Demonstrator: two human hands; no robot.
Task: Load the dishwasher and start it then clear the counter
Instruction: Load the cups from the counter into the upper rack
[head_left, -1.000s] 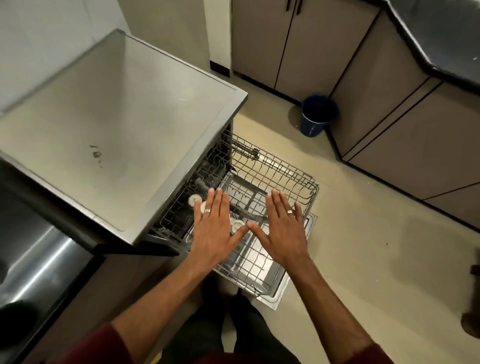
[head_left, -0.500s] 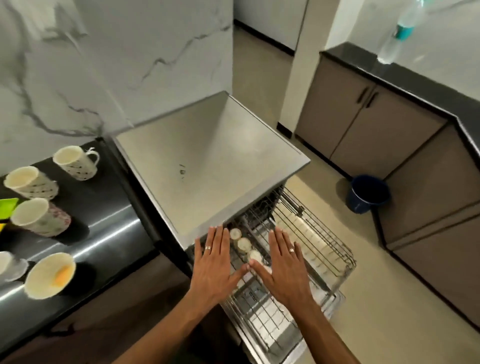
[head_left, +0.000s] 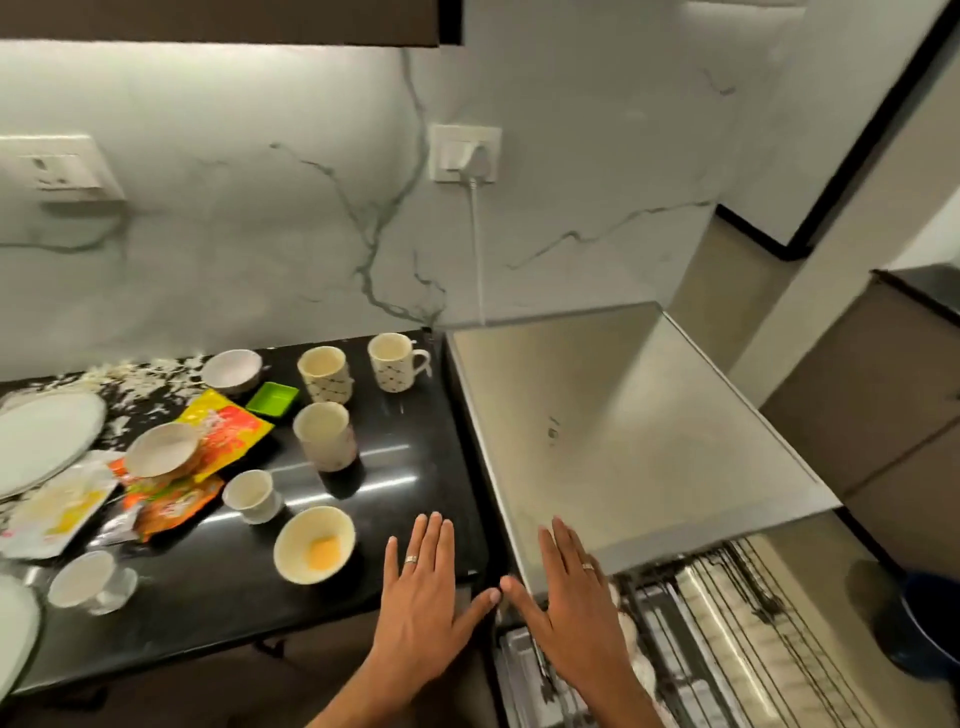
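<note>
The view has swung left since half a second ago — the black counter (head_left: 395, 499) with its cups and bowls now fills the left. Both hands stay flat, fingers straight, empty: left hand (head_left: 423, 603) over the counter edge, right hand (head_left: 576, 613) above the dishwasher (head_left: 639, 426), whose rack (head_left: 727, 639) sits pulled out.
</note>
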